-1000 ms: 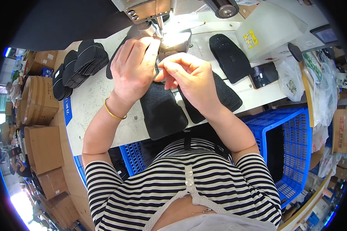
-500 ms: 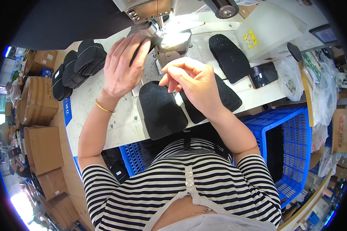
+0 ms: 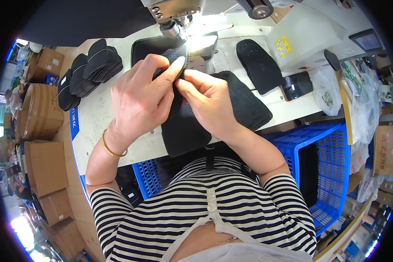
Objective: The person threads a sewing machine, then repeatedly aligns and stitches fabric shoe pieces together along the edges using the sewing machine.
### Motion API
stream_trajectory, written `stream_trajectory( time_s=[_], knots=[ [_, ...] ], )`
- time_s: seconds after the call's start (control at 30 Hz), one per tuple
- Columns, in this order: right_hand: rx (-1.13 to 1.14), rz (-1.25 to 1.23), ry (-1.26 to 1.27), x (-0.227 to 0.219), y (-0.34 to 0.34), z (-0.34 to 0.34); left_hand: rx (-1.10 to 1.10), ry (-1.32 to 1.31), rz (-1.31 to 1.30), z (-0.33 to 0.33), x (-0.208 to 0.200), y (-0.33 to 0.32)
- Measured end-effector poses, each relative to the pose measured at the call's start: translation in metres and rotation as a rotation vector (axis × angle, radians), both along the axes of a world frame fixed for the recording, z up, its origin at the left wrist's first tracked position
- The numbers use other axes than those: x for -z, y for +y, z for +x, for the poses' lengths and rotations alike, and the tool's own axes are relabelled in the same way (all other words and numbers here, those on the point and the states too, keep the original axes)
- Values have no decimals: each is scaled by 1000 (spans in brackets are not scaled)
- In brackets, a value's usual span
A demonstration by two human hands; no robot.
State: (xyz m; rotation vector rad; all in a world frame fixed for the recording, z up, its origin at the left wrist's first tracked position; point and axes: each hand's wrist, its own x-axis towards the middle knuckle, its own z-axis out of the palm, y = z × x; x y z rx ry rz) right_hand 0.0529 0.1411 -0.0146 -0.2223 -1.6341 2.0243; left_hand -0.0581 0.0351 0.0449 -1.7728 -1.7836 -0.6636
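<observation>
Left hand (image 3: 142, 96) is working at the edge of the black piece (image 3: 150, 47), its grip pinching that edge between thumb and forefinger, thumb lying along the top. Right hand (image 3: 212, 98) is meeting it just beside, grip closing thumb to forefinger on the same edge; its other fingers are curling under, their tips partly hidden. Black piece is lying flat on the worktop (image 3: 102, 120) below the head of the sewing machine (image 3: 172, 11), its far part showing beyond the left hand, its right side sitting near the lit needle area. Whether the needle is touching it, cannot tell.

Front pad (image 3: 185, 137), black, is resting on the worktop's near edge below the hands, partly covered by the right hand. Mesh pads (image 3: 249, 105) are lying beside it on the right, overlapping. Another black pad (image 3: 260, 65) is lying farther off to the right, a glossy dark object (image 3: 297, 86) sitting beside it, then a clear bag (image 3: 327, 96) near the worktop's end. Pad stacks (image 3: 102, 61) are leaning in a row at the far left. Blue crate (image 3: 347, 153) is standing below on the right, holding dark material. Gold bangle (image 3: 113, 153) is circling the left wrist.
</observation>
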Motion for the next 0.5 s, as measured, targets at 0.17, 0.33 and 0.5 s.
stream_trajectory(
  time_s=[0.17,0.33,0.5],
  knots=[
    [22,51,-130,-8,6,16,-16,167,85,14,10,-1],
    [106,26,8,-4,5,16,-46,233,137,23,15,7],
    [91,11,16,-5,7,9,-108,291,113,17,12,17]
  ],
)
